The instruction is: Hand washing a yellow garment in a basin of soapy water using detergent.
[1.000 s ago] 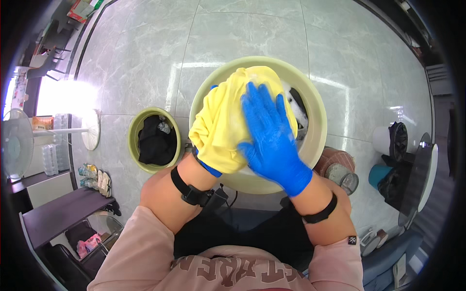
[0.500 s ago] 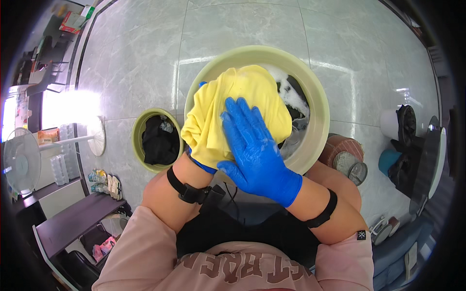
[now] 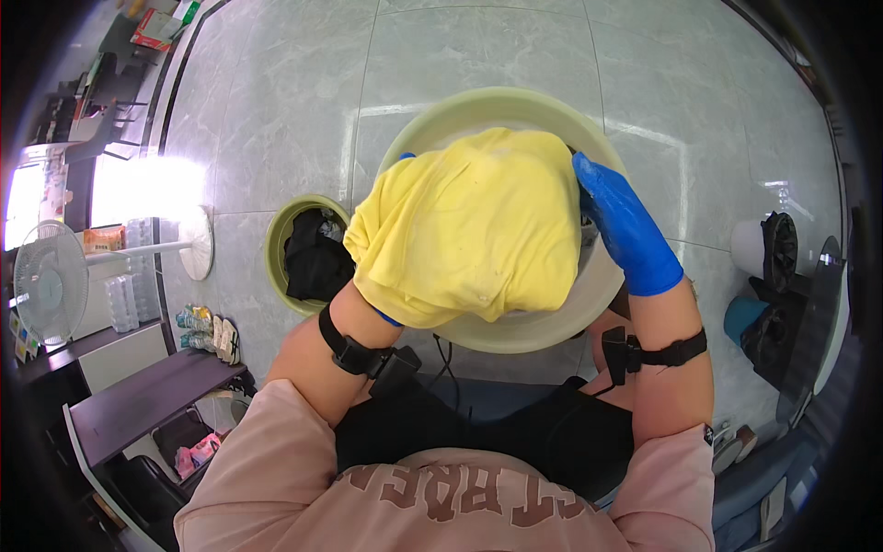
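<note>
Over the big pale-green basin (image 3: 515, 337), yellow cloth (image 3: 478, 225) sits bunched and spread wide, covering most of the opening. Left hand (image 3: 407, 156), blue glove, is under the cloth; only slivers show at far and near edges, so can't tell whether that grip is clamped or loose. Right hand (image 3: 625, 225), also blue-gloved, is at the cloth's right edge, fingers stretched toward it; tips partly hidden, can't tell if the grip is closed on fabric. Smaller green basin (image 3: 273, 250) to the left holds black cloth (image 3: 315, 267). Both forearms wear black straps (image 3: 676, 351). Grey tile floor (image 3: 460, 46) beyond.
</note>
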Demonstrator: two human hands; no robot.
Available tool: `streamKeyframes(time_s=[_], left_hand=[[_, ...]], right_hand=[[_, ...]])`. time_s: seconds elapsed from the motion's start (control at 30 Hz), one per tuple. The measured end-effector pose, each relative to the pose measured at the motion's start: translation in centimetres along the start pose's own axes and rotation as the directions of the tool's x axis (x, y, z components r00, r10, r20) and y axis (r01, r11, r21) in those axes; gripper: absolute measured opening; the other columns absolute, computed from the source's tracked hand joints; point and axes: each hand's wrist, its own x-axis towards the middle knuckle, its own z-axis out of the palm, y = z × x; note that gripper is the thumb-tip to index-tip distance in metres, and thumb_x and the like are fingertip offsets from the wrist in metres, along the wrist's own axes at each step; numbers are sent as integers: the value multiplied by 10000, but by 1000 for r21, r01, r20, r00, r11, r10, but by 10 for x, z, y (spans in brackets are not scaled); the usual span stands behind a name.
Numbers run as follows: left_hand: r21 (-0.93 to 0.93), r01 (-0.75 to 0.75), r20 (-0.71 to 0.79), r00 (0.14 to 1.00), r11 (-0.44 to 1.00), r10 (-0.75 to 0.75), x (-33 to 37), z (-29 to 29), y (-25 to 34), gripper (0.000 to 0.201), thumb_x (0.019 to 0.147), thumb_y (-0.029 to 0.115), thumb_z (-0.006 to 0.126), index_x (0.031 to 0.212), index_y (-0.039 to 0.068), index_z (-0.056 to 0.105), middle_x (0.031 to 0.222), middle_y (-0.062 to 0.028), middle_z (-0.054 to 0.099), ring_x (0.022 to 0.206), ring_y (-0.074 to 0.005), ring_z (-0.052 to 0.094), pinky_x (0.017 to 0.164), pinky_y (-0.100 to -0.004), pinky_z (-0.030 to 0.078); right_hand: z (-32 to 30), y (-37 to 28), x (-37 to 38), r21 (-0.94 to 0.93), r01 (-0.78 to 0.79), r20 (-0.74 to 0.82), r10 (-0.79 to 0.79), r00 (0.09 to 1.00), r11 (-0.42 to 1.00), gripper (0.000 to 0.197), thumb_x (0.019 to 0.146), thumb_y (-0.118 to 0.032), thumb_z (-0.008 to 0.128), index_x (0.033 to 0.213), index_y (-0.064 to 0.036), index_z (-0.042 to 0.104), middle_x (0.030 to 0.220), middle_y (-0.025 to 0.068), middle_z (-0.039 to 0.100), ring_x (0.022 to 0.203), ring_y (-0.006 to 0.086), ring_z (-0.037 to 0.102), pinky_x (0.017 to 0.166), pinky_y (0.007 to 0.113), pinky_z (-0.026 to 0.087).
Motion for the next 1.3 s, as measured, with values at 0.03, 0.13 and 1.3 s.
streamKeyframes(time_s=[0.03,0.13,1.3], left_hand=[[29,-102,-5,995,994,102,11,-15,9,549,818,328,746,1310,126,609,1251,-85,658,1157,-310,598,971,-443,455],[40,-53,28,998,998,52,-3,0,9,505,837,359,708,1289,148,625,1257,-90,655,1152,-319,595,974,-442,451],[-831,265,479,787,-489,-389,-30,31,-15,473,1040,176,516,1473,21,407,1378,-128,562,1230,-242,586,1034,-386,493]], right_hand=[[3,-8,-2,74,-146,39,144,989,987,488,993,-378,613,1294,6,613,1200,101,670,1090,160,636,944,308,500],[-1,-5,-3,185,-209,175,177,969,960,467,991,-370,613,1274,2,625,1178,100,681,1069,176,654,934,312,514],[52,12,-23,193,298,-198,-260,945,935,373,1046,-179,519,1351,37,523,1301,114,604,1186,193,591,993,328,494]])
